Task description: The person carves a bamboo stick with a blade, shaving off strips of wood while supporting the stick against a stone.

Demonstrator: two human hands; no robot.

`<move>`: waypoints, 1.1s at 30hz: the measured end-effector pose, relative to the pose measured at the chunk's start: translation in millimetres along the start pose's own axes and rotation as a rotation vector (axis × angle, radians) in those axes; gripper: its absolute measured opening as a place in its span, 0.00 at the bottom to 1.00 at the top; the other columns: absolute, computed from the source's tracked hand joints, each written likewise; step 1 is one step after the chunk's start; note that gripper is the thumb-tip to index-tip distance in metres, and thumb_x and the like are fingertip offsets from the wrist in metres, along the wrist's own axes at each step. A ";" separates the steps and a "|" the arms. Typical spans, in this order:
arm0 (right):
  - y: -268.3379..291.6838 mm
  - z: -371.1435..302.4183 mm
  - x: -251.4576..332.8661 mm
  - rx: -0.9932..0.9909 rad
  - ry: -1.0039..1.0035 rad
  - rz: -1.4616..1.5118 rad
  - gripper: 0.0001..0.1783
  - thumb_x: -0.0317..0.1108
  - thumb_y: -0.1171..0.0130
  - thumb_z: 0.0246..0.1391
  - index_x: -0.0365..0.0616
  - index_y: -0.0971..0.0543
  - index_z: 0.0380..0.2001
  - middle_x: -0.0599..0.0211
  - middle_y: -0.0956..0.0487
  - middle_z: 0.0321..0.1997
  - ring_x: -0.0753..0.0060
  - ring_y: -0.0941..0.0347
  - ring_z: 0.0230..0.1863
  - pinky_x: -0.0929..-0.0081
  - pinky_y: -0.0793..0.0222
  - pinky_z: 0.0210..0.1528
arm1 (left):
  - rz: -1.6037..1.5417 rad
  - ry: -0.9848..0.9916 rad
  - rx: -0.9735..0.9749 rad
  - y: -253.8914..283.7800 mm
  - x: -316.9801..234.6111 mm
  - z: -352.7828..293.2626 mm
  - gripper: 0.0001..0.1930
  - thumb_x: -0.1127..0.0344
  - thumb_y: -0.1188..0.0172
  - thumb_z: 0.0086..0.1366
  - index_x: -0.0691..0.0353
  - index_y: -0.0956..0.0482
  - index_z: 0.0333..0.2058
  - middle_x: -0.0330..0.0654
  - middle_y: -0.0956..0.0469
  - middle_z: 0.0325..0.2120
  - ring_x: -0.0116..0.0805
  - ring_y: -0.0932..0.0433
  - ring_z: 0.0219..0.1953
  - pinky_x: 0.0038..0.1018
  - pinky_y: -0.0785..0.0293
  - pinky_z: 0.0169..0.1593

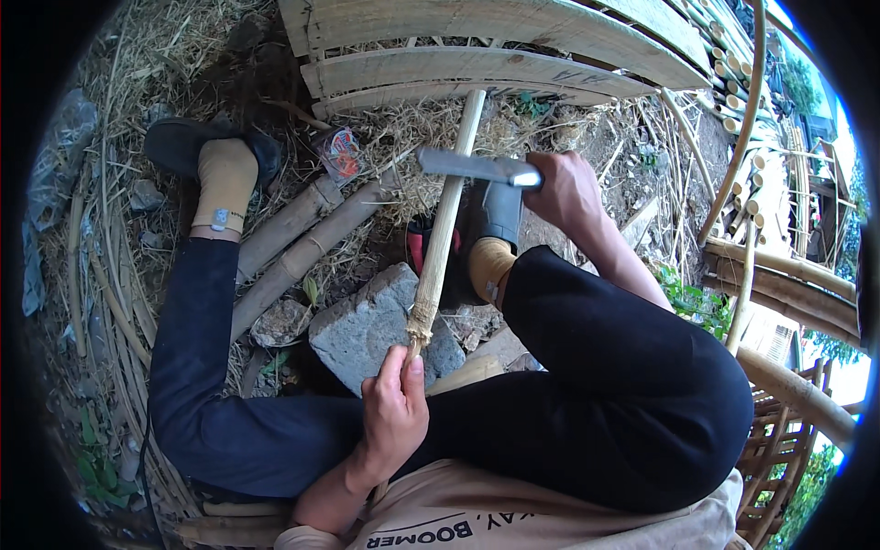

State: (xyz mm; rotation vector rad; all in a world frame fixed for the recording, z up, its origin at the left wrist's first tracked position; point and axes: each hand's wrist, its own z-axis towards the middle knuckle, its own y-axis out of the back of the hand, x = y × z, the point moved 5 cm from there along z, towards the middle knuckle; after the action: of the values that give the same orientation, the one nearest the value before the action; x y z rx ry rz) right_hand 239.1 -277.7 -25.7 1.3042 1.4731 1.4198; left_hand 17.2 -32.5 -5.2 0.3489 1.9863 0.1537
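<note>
Bamboo stick point(444, 229), one, pale and stripped-looking along its length, a frayed node near my end. Position: slanting up and away in front of me, between my legs, its far end near the wooden slats point(458, 69).

Left hand point(394, 417): closed round the near end, just below the frayed node, thumb along the top.

Knife point(483, 169), one, broad grey blade, metal collar by the grip. Laid crosswise over the upper part of the stick; whether it touches, and which way the edge faces, I cannot tell.

Right hand point(570, 191): fist wrapped round the handle, out to the right of the stick.

Working note: I judge this to be shaving. Best done with a low blade angle, long even strokes and light pressure, turning the stick between passes; my left fingers should sit well behind the node, where a blade could snag.

Adjacent: grey stone point(353, 325), beneath the near part of the stick, contact unclear. My right shoe point(500, 215), close by the blade, so strokes ought to be angled clear of it.

Outlying: two bamboo poles point(307, 243), left, on strawy ground.
</note>
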 end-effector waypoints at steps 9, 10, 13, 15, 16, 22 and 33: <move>8.0 7.6 -33.9 -0.134 -0.035 -0.082 0.09 0.34 0.37 0.42 0.49 0.15 0.30 0.53 0.18 0.24 0.46 0.19 0.30 0.55 0.23 0.39 | 0.022 -0.026 0.004 -5.6 1.6 1.8 0.09 0.67 0.49 0.75 0.65 0.30 0.34 0.54 0.28 0.18 0.58 0.23 0.21 0.42 0.34 0.24; 8.0 8.8 -33.7 -0.165 -0.040 -0.084 0.09 0.34 0.37 0.42 0.49 0.15 0.31 0.53 0.18 0.24 0.47 0.19 0.30 0.55 0.23 0.39 | 0.031 -0.005 0.018 -5.3 4.1 1.7 0.09 0.67 0.49 0.75 0.65 0.30 0.34 0.54 0.28 0.18 0.58 0.23 0.21 0.42 0.34 0.25; 14.6 11.7 -38.8 -0.133 -0.075 -0.059 0.09 0.32 0.37 0.41 0.48 0.16 0.30 0.53 0.18 0.25 0.47 0.19 0.30 0.55 0.24 0.39 | 0.042 0.005 0.023 -5.6 3.1 1.3 0.09 0.67 0.49 0.75 0.65 0.30 0.34 0.54 0.28 0.18 0.58 0.23 0.21 0.43 0.34 0.25; 15.6 11.7 -37.5 -0.151 -0.058 -0.039 0.09 0.31 0.38 0.40 0.47 0.17 0.29 0.52 0.18 0.25 0.46 0.19 0.30 0.53 0.24 0.38 | 0.039 -0.006 0.011 -4.4 1.6 0.2 0.09 0.67 0.49 0.75 0.65 0.30 0.34 0.54 0.28 0.18 0.58 0.24 0.21 0.43 0.34 0.25; 13.9 13.0 -39.1 -0.143 -0.070 -0.060 0.09 0.31 0.38 0.40 0.47 0.17 0.29 0.52 0.18 0.25 0.45 0.19 0.30 0.53 0.24 0.38 | 0.049 0.007 0.023 -4.7 2.7 0.3 0.09 0.67 0.49 0.75 0.65 0.30 0.34 0.54 0.28 0.18 0.58 0.24 0.21 0.43 0.34 0.25; 2.1 11.2 -78.1 -0.177 -0.264 -0.076 0.12 0.32 0.39 0.48 0.46 0.14 0.36 0.51 0.17 0.25 0.48 0.17 0.29 0.55 0.22 0.36 | 0.028 -0.037 0.041 -9.4 -3.4 -5.1 0.09 0.66 0.49 0.74 0.65 0.29 0.35 0.54 0.28 0.18 0.59 0.23 0.22 0.45 0.34 0.25; 27.6 -27.0 -60.0 -0.236 -0.200 0.097 0.10 0.35 0.37 0.48 0.43 0.16 0.33 0.46 0.19 0.26 0.42 0.20 0.31 0.55 0.25 0.36 | -0.068 0.018 0.065 -9.9 2.3 -1.3 0.11 0.67 0.48 0.74 0.66 0.31 0.32 0.53 0.31 0.17 0.54 0.25 0.19 0.39 0.36 0.24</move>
State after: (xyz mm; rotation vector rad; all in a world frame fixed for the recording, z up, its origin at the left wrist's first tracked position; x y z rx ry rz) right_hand 233.4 -345.3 -3.8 1.3390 1.0900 1.4304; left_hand 13.4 -41.1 -9.2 0.3220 2.0211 0.0490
